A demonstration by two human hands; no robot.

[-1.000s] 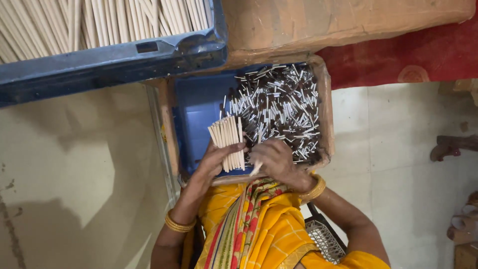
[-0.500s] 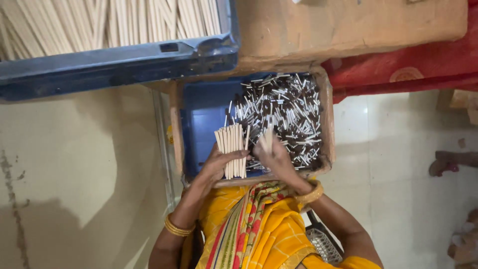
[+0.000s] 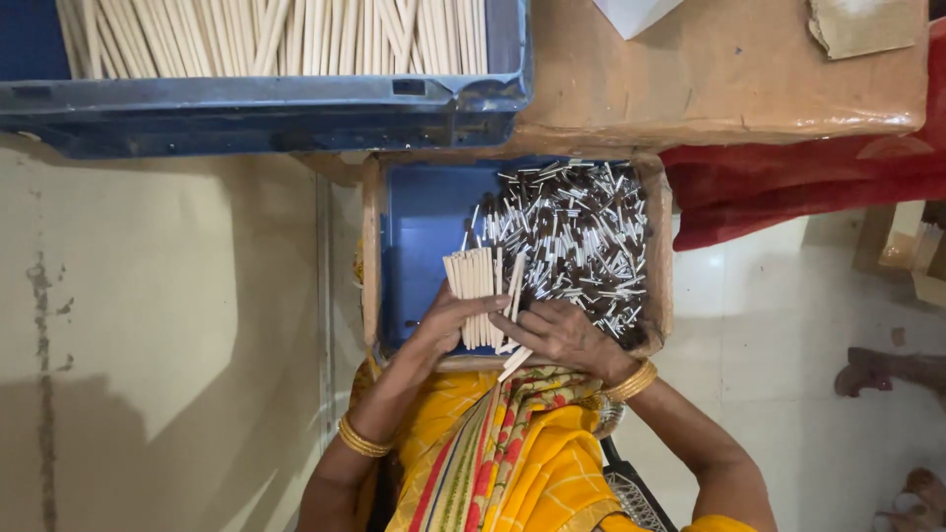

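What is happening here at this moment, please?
A person in a yellow garment sits over a wooden box with a blue inside. The left hand holds a bundle of pale sticks upright. The right hand holds one single stick beside the bundle. A heap of small dark and white pieces fills the box's right part.

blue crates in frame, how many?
2. A large blue crate of long pale sticks lies across the top left. A smaller blue tray sits inside the cardboard box, under the left hand and right hand. None visibly hidden.
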